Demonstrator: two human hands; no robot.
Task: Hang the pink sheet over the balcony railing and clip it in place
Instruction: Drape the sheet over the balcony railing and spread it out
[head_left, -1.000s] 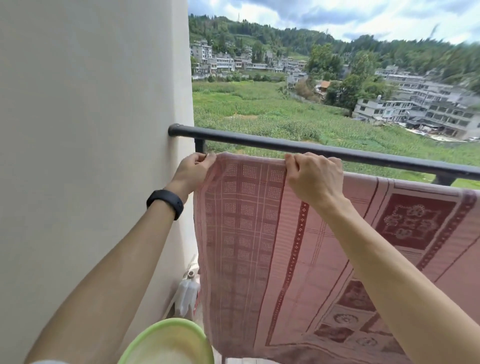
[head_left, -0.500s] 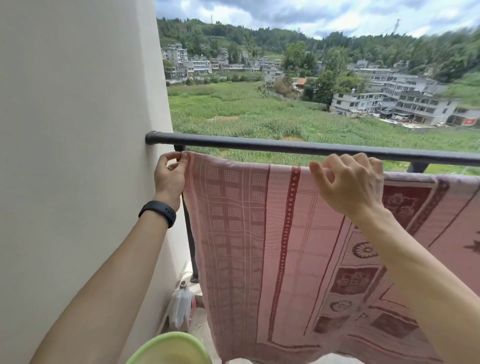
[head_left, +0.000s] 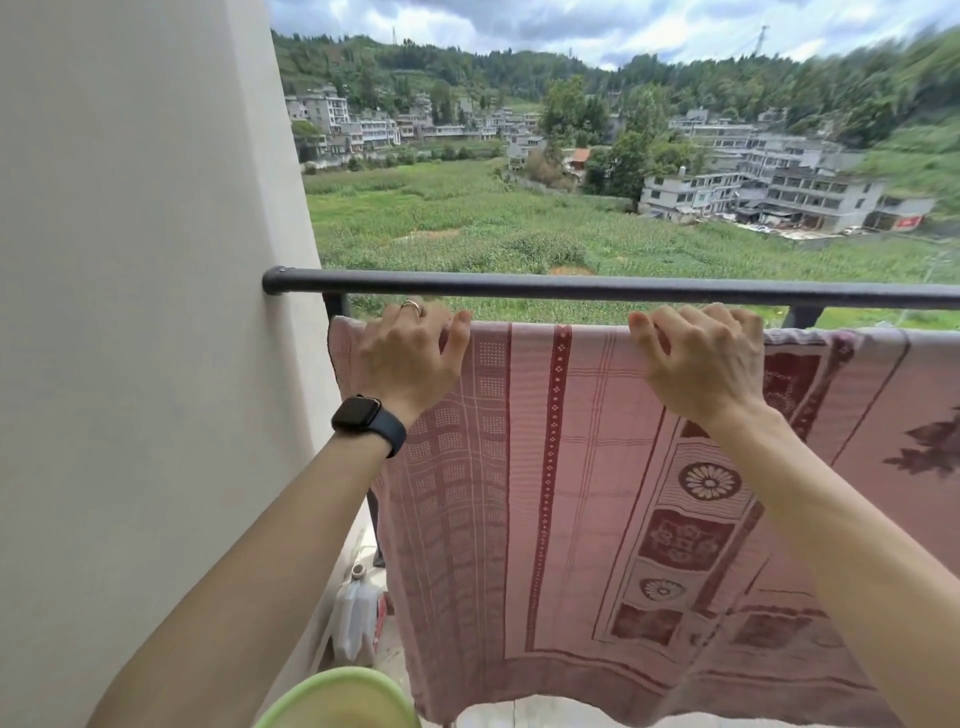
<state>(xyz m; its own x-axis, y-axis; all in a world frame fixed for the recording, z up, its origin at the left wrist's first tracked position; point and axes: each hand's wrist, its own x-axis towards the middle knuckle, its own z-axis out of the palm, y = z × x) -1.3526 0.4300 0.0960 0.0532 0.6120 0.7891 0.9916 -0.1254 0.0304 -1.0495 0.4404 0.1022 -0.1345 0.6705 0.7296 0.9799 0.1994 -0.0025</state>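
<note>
A balcony is seen, bounded by a pale wall (head_left: 130, 312) on the left and a dark railing (head_left: 571, 286) running left to right. The pink sheet (head_left: 545, 493) is held just below the rail, its top edge parallel to it, gripped by the left hand (head_left: 410, 353) and right hand (head_left: 701, 364), and hangs straight down.

Pink sheet (head_left: 545, 493) cut off right; fingers (head_left: 727, 317) curled behind its edge.

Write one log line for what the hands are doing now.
left hand: grips pink sheet top edge | right hand: same | railing: above, bare | clips: none seen
</note>
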